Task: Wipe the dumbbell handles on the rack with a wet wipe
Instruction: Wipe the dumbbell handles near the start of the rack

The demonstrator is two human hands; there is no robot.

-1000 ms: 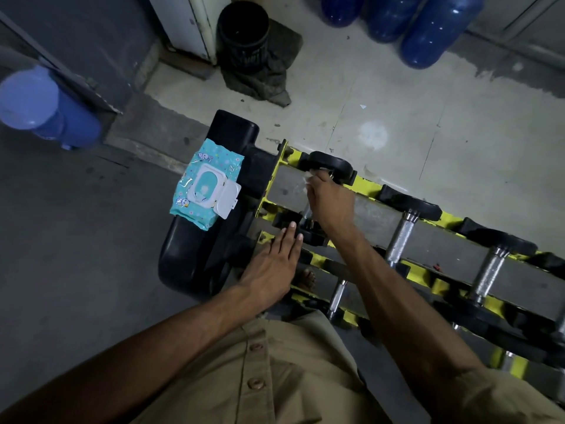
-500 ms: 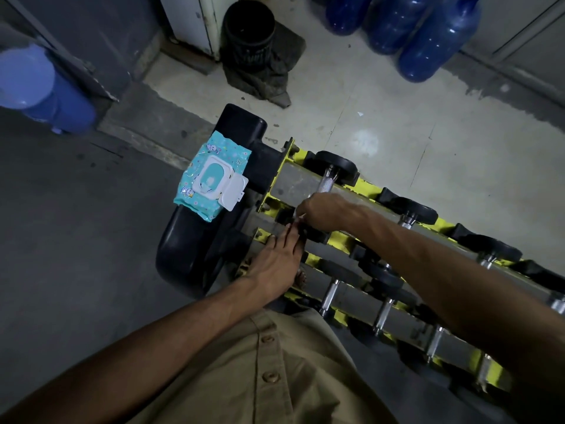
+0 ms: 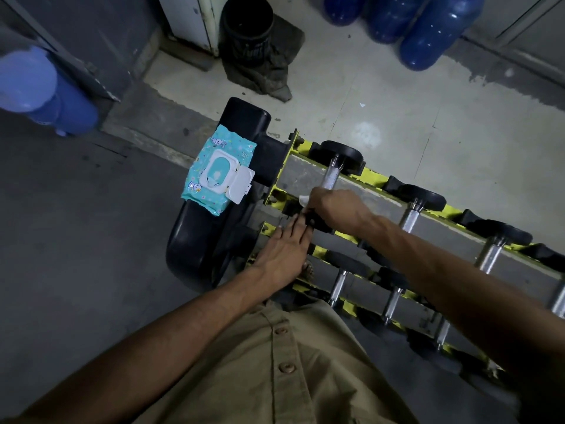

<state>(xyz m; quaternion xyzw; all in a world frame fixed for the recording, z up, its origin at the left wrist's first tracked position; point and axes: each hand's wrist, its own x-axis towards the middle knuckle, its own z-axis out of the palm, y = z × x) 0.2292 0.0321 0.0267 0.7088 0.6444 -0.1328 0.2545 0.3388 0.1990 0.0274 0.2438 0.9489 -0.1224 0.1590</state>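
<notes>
the right hand (image 3: 333,209) is curled round the near end of the first dumbbell handle (image 3: 331,177) on the top shelf of the yellow-edged rack (image 3: 292,154), and a white corner of the wet wipe (image 3: 304,199) pokes out from under its fingers on the left side. most of the wipe is hidden by the hand, so it only seems to be wrapped round the knurled steel. the far part of that handle and its black head show just beyond the knuckles. the left hand (image 3: 282,249) lies just below the right one, fingers straight and close together, resting flat on the front of the rack with its fingertips almost touching the right hand. to the left of both hands a teal pack of wet wipes (image 3: 218,172) lies on the rack's black end post (image 3: 244,117), its white lid flipped open. to the right of the right hand more dumbbell handles (image 3: 411,217) sit in a row along the same shelf, and another row (image 3: 337,286) lies under the right forearm.
</notes>
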